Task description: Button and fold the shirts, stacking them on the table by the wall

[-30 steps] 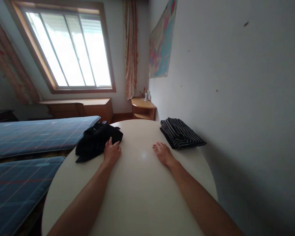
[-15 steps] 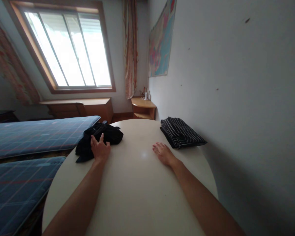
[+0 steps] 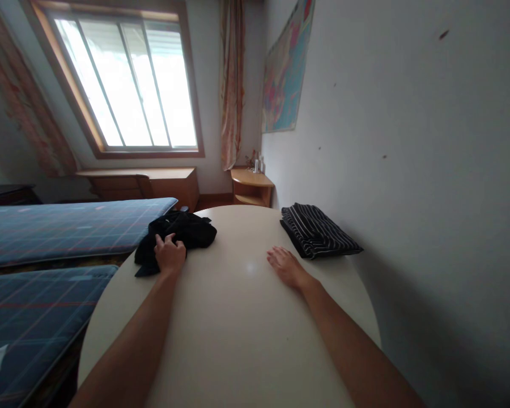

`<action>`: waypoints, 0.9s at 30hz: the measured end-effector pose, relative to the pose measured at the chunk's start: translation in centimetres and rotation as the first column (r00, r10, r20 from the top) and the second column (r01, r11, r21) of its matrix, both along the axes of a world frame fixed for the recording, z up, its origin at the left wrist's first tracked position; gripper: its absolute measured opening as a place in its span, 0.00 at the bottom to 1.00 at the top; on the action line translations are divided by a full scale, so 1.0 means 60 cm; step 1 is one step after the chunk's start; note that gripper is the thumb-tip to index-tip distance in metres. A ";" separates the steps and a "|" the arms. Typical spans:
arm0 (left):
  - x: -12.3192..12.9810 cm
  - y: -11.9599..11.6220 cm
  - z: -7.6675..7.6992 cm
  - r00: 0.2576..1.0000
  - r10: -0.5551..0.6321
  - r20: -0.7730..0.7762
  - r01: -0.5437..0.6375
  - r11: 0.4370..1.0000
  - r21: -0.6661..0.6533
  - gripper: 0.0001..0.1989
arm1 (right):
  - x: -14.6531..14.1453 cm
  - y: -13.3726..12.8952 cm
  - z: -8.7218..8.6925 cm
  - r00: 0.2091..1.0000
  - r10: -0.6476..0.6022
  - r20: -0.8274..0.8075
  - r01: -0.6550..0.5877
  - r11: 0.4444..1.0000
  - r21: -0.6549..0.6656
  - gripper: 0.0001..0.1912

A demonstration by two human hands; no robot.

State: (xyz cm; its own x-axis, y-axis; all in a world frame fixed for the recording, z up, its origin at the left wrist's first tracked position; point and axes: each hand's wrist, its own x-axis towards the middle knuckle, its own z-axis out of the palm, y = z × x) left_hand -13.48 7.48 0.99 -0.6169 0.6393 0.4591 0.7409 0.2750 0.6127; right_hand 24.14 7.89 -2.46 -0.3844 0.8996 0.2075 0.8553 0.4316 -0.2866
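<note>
A crumpled black piece of clothing (image 3: 191, 229) lies at the far left of the round cream table (image 3: 233, 340). My left hand (image 3: 170, 255) rests at its near side, touching the cloth with fingers apart and slightly bent; their tips are partly lost against the dark fabric. Flat on the tabletop, right of the middle, lies my right hand (image 3: 285, 266), its fingers stretched out and holding nothing. Just beyond it sits a folded black garment with white stripes (image 3: 321, 229), apart from the hand, near the table's right edge.
Two blue plaid mattresses (image 3: 68, 232) lie left of the table. A white wall (image 3: 429, 198) runs along the right. Behind stand a wooden desk (image 3: 174, 178) and a small corner shelf (image 3: 250, 178), under a bright window (image 3: 127, 85).
My left hand has come down onto the black clothing, its fingers less raised than before. The right hand stays in place. The whole view has shifted slightly.
</note>
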 end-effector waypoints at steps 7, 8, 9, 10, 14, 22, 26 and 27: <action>0.012 0.003 0.004 0.998 0.026 0.065 -0.025 1.000 -0.015 0.24 | -0.001 -0.002 0.003 1.000 -0.009 0.007 0.009 1.000 -0.014 0.29; 0.017 0.003 0.006 0.999 0.010 0.033 -0.010 1.000 0.018 0.25 | -0.001 -0.003 0.004 1.000 -0.012 0.010 0.012 1.000 -0.019 0.29; 0.024 0.003 0.007 1.000 -0.016 -0.014 0.017 0.998 0.062 0.26 | -0.001 -0.004 0.005 1.000 -0.014 0.013 0.014 1.000 -0.024 0.29; 0.032 0.002 0.010 0.996 -0.051 -0.072 0.059 0.992 0.114 0.26 | 0.000 -0.004 0.006 1.000 -0.015 0.014 0.016 0.999 -0.028 0.29; 0.082 -0.009 0.018 0.925 -0.243 -0.292 0.313 0.922 0.228 0.26 | 0.001 -0.005 0.011 1.000 0.003 0.000 -0.003 1.000 -0.025 0.28; 0.182 -0.064 -0.009 0.424 -0.825 -0.375 0.823 0.523 -0.220 0.21 | 0.002 -0.009 0.029 0.994 -0.006 -0.111 0.004 1.000 -0.017 0.29; 0.193 -0.079 0.002 0.391 -0.840 -0.377 0.834 0.497 -0.241 0.18 | 0.002 -0.016 0.033 0.994 -0.012 -0.108 0.009 1.000 -0.022 0.30; 0.193 -0.080 0.008 0.443 -0.807 -0.390 0.814 0.545 -0.202 0.19 | 0.002 -0.017 0.033 0.995 -0.008 -0.104 0.006 1.000 -0.023 0.30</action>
